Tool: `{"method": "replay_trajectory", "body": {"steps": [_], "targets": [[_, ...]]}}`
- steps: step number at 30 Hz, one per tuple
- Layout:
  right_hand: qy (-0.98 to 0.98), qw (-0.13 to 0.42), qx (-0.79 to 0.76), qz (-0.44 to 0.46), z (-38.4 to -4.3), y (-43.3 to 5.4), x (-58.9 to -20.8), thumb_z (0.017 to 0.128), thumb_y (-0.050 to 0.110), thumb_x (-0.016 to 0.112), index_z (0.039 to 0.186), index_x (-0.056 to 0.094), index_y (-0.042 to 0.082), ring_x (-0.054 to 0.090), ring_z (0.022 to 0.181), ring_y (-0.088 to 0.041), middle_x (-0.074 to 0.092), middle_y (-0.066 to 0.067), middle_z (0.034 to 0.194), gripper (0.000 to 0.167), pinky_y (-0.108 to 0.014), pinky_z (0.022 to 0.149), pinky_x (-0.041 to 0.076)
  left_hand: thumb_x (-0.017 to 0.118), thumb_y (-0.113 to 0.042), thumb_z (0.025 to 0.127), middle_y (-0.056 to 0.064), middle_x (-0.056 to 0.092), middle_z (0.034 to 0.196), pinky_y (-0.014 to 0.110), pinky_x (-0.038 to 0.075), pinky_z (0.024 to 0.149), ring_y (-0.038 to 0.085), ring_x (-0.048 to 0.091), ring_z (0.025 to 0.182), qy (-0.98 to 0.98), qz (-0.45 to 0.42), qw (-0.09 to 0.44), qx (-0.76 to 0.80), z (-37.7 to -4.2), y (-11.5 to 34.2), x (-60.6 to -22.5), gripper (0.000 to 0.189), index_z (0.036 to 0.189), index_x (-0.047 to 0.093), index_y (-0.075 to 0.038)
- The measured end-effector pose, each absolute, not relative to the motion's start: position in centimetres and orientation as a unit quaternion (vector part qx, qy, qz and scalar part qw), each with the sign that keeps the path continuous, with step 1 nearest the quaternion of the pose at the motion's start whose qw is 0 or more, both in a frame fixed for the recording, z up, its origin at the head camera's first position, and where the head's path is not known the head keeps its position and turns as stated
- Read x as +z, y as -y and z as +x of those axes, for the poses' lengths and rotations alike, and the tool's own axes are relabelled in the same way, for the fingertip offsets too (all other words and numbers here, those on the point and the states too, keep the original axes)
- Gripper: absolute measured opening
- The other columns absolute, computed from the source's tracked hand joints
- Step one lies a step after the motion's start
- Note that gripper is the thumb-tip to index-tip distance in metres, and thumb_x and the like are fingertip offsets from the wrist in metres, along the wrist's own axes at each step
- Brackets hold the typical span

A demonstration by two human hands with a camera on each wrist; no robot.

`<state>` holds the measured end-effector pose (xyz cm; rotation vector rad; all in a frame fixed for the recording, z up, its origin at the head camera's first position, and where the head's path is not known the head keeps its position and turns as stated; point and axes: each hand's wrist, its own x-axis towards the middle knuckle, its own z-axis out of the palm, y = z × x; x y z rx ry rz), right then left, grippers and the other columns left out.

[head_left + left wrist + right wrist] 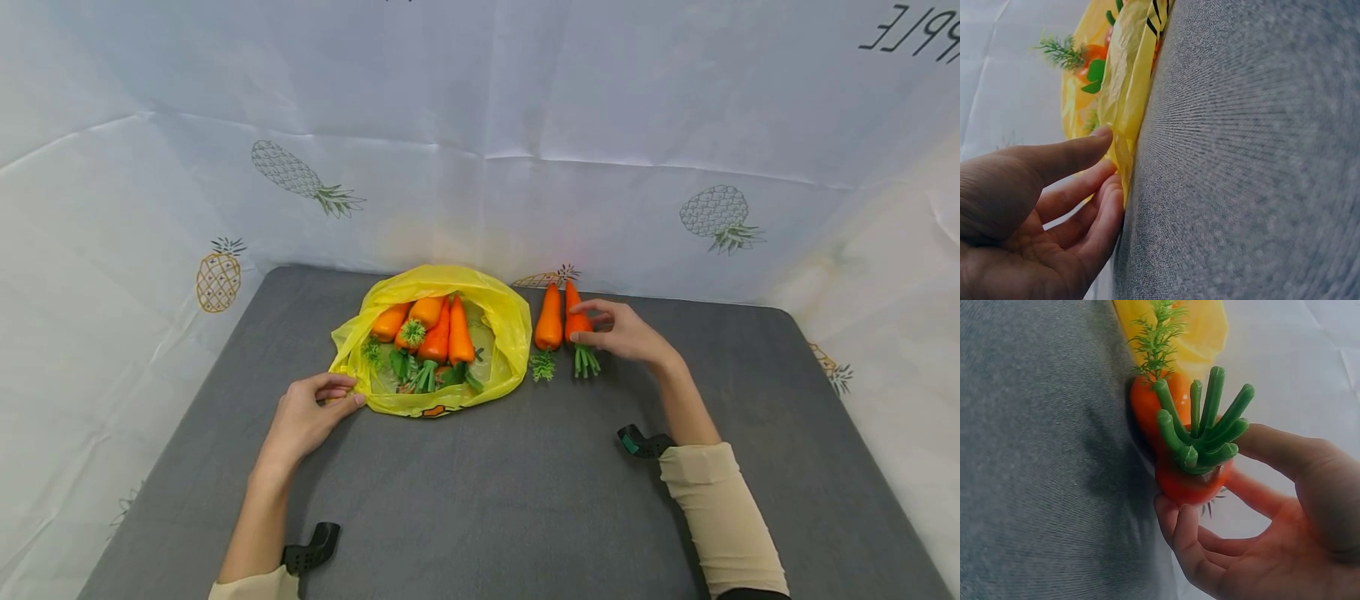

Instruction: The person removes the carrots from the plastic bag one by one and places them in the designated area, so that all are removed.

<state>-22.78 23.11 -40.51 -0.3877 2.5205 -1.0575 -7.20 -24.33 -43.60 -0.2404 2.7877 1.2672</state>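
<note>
Diffuse light leaves soft shadows on the tabletop (480,500)

Bag (517,333) lies on bench (487,500), several carrots (460,337) inside. Two more carrots (548,321) are side by side to its right. Left hand (306,417) is at the bag's near-left rim, right hand (628,335) at the rightmost carrot (576,323). Cloth (450,100) hangs behind.
</note>
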Motion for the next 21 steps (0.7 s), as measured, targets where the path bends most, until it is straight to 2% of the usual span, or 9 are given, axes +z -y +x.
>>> {"method": "replay_trajectory", "body": {"steps": [14, 21], "targets": [[-0.890, 0.196, -0.385, -0.148, -22.85, -22.91, -41.19, 0.105, 0.025, 0.073, 0.156, 0.053, 0.006, 0.053, 0.144, -0.050, 0.049, -0.030, 0.161, 0.058, -0.058, 0.101, 0.058, 0.080, -0.026, 0.101, 0.020, 0.079, 0.120, 0.022, 0.052, 0.082, 0.031, 0.072, 0.113, -0.909, -0.072, 0.026, 0.410, -7.16, 24.34, -43.51, 0.036, 0.128, 0.077, -0.003], [-0.895, 0.191, -0.369, -0.159, -22.82, -23.00, -41.20, 0.105, 0.024, 0.072, 0.158, 0.051, 0.004, 0.050, 0.145, -0.053, 0.047, -0.031, 0.162, 0.060, -0.066, 0.108, 0.051, 0.080, -0.026, 0.101, 0.020, 0.080, 0.119, 0.023, 0.052, 0.081, 0.031, 0.072, 0.113, -0.909, -0.073, 0.027, 0.409, -7.11, 24.34, -43.52, 0.036, 0.127, 0.077, -0.003]]}}
